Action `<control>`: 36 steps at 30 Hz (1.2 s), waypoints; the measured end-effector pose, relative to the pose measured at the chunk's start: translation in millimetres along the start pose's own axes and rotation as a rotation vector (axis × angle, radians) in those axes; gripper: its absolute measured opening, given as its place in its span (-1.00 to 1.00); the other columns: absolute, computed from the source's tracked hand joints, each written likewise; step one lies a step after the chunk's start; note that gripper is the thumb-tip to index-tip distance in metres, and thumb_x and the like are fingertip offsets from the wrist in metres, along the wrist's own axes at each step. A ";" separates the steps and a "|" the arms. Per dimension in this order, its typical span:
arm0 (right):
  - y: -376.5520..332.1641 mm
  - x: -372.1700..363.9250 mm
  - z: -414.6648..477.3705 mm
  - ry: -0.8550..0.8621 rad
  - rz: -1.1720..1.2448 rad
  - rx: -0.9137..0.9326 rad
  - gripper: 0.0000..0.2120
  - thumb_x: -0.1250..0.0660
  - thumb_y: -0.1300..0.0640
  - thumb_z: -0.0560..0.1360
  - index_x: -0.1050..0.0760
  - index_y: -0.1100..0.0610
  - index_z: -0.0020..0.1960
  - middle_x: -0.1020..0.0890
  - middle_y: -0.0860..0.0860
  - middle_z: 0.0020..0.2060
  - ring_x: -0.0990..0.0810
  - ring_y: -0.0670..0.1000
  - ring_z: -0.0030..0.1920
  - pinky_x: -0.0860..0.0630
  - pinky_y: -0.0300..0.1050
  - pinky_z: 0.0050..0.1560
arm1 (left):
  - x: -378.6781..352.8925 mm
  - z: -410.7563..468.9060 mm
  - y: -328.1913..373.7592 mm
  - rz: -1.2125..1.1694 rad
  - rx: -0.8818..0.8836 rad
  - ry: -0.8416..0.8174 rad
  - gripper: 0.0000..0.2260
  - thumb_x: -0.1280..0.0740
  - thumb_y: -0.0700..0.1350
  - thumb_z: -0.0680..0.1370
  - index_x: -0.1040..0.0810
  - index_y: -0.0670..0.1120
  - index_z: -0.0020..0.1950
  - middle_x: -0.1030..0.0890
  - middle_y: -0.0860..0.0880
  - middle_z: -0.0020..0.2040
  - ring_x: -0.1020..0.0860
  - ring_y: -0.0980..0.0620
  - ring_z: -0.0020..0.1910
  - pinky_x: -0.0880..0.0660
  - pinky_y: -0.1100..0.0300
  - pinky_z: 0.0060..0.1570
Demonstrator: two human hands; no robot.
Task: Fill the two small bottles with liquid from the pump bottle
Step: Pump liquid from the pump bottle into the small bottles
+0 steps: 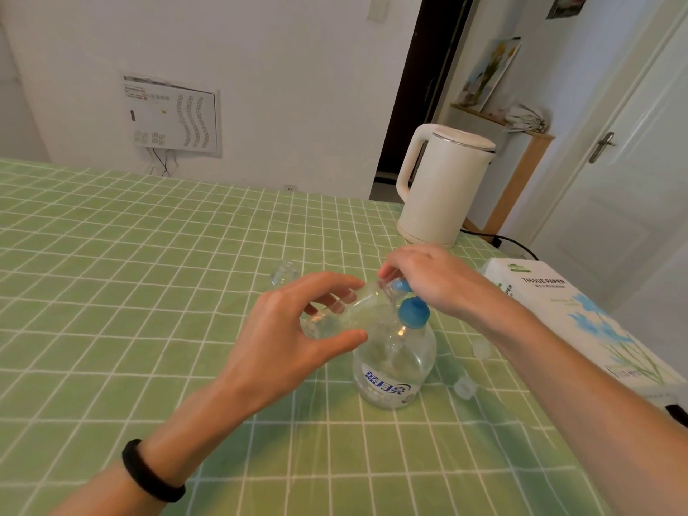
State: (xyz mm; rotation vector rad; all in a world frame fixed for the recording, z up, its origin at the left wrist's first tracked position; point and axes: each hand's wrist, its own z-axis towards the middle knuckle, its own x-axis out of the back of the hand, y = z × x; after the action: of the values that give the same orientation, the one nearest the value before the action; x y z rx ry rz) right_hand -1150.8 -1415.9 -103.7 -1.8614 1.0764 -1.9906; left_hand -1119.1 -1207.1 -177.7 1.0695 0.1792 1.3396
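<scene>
Left grip [294, 331] round clear bottle [366, 302]

The right hand [428, 281] covers most of the pump head of the pump bottle [394, 363], so we cannot see where its spout meets the small bottle [353, 307] pinched in the left hand [290, 340], nor how full it is. At mid-frame a second small bottle [283, 273] is too faint to tell upright from lying, and the right edge cuts off the tissue box [580, 318].

left hand [290, 329] grips tilted small bottle [359, 305] | right hand [428, 277] curled over pump bottle [394, 363] top
</scene>
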 end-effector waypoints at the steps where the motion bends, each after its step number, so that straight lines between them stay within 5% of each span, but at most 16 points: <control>1: 0.4 0.7 0.9 0.014 0.011 0.002 -0.69 -0.19 -0.03 0.64 -0.70 0.01 -0.03 -0.72 -0.07 0.04 -0.65 -0.02 0.10 -0.51 -0.04 0.15 | 0.0 0.1 0.2 0.001 -0.002 -0.001 -0.54 -0.54 0.12 0.39 -0.62 0.15 0.28 -0.69 0.23 0.05 -0.66 0.17 0.04 -0.58 0.20 0.01; 7: 5.4 -10.0 1.0 -0.016 0.075 0.005 -0.64 -0.19 0.08 0.64 -0.73 -0.06 -0.13 -0.66 -0.06 0.21 -0.58 -0.01 0.20 -0.49 0.04 0.29 | -0.6 0.6 -2.5 0.010 0.000 -0.016 -0.55 -0.54 0.12 0.40 -0.63 0.11 0.28 -0.69 0.22 0.06 -0.65 0.20 0.04 -0.56 0.31 0.03; 10: 5.6 -12.8 -0.7 -0.029 0.041 0.033 -0.59 -0.17 0.14 0.64 -0.71 -0.06 -0.22 -0.64 -0.01 0.21 -0.57 0.02 0.14 -0.50 0.01 0.17 | -0.4 -0.4 -3.4 0.011 0.009 -0.018 -0.55 -0.56 0.09 0.40 -0.64 0.09 0.27 -0.70 0.19 0.06 -0.65 0.19 0.03 -0.57 0.28 0.03; 15: 3.1 -5.1 -1.4 -0.024 0.041 0.029 -0.65 -0.16 0.07 0.65 -0.72 -0.02 -0.05 -0.66 -0.10 0.13 -0.57 -0.14 0.09 -0.39 -0.19 -0.06 | 1.3 0.0 1.5 0.006 0.008 -0.004 -0.55 -0.56 0.09 0.40 -0.62 0.13 0.28 -0.69 0.21 0.06 -0.65 0.20 0.03 -0.58 0.24 0.03; 27: 7.0 -13.5 -0.9 -0.026 0.046 -0.004 -0.64 -0.17 0.10 0.60 -0.72 -0.04 -0.16 -0.63 -0.10 0.11 -0.54 -0.12 0.01 -0.44 0.03 0.11 | -0.4 -1.5 -1.0 0.005 0.022 -0.011 -0.54 -0.57 0.07 0.39 -0.64 0.09 0.28 -0.70 0.20 0.05 -0.65 0.22 0.04 -0.58 0.26 0.04; 33: 2.2 -2.1 0.0 0.017 -0.008 0.012 -0.66 -0.17 0.05 0.60 -0.73 0.05 -0.07 -0.69 -0.02 0.06 -0.61 0.02 0.15 -0.43 -0.13 -0.07 | 0.5 0.0 2.5 -0.012 0.004 0.001 -0.54 -0.56 0.10 0.39 -0.62 0.15 0.28 -0.70 0.22 0.05 -0.66 0.20 0.05 -0.57 0.27 0.02; 36: 3.1 -2.6 1.8 0.021 -0.030 0.027 -0.66 -0.18 0.06 0.62 -0.73 0.02 -0.09 -0.69 0.01 0.04 -0.62 -0.01 0.05 -0.42 -0.15 -0.11 | 0.9 -0.1 2.0 -0.008 0.000 0.003 -0.54 -0.55 0.11 0.39 -0.62 0.14 0.28 -0.70 0.21 0.05 -0.66 0.20 0.05 -0.57 0.27 0.01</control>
State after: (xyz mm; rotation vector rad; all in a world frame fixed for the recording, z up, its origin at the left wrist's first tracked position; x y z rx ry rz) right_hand -1149.6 -1417.2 -107.7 -1.8575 1.0277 -2.0360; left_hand -1120.2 -1206.5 -176.0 1.0655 0.1859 1.3341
